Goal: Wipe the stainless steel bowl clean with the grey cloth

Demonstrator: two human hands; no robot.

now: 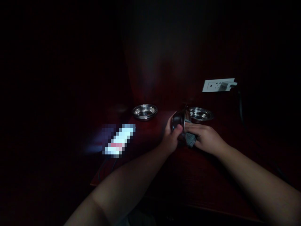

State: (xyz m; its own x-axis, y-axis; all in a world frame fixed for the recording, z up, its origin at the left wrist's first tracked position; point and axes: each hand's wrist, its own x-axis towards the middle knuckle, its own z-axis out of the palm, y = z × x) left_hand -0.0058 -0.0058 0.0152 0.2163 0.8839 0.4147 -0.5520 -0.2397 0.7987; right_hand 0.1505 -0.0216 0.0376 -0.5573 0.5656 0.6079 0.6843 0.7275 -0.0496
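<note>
At the left, a lit phone-like slab (121, 141), blurred into blocks, lies on the dark red bench (145, 135), a bluish glow beside it. Thin cables (100, 171) run down from its near end toward the left corner of the bench. Farther back and to the right, a shiny metal dish (144, 112) stands upright, its mouth up; the layered rim looks like more than one nested together, but the number cannot be told.

Near the middle, the left hand (171, 136) is curled round the outside of a metal bowl (178, 118), thumb on the near side and fingers behind. The bowl is tipped on its side in front of the person, above the bench, with its mouth facing right. A grey-green cloth (191, 140) lies against its inside and hangs out below. The right hand (207, 136) has hold of the cloth, its fingers nearly straight and reaching into the mouth; its thumb is hard to see.

Just behind, partly hidden by the bowl, sits another metal plate (202, 114). Farther right, a white socket (213, 85) on the wall carries a plug (231, 84), and a dark cord (240, 105) hangs down.
</note>
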